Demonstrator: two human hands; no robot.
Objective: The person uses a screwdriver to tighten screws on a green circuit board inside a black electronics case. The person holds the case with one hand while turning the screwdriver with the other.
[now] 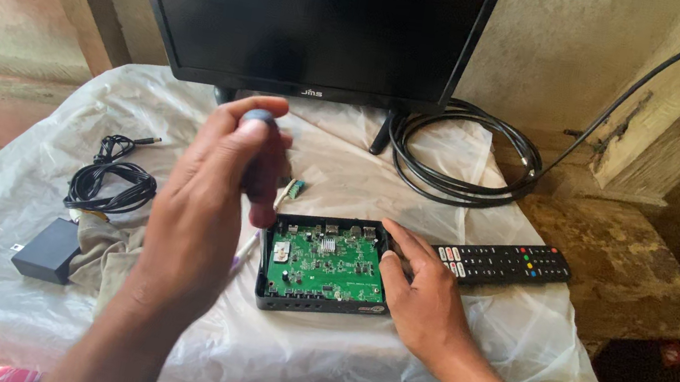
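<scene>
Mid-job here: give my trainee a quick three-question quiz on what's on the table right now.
1. True or false: the circuit board sits in an open black box.
2. What does the left hand hold up? A) tool handle B) remote C) cable
3. What lies just right of the right hand?

Key:
1. True
2. A
3. The remote

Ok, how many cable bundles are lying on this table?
2: a small black cable bundle at the left above the adapter, and a large coiled cable beside the screen. The raised hand may hide more.
</scene>
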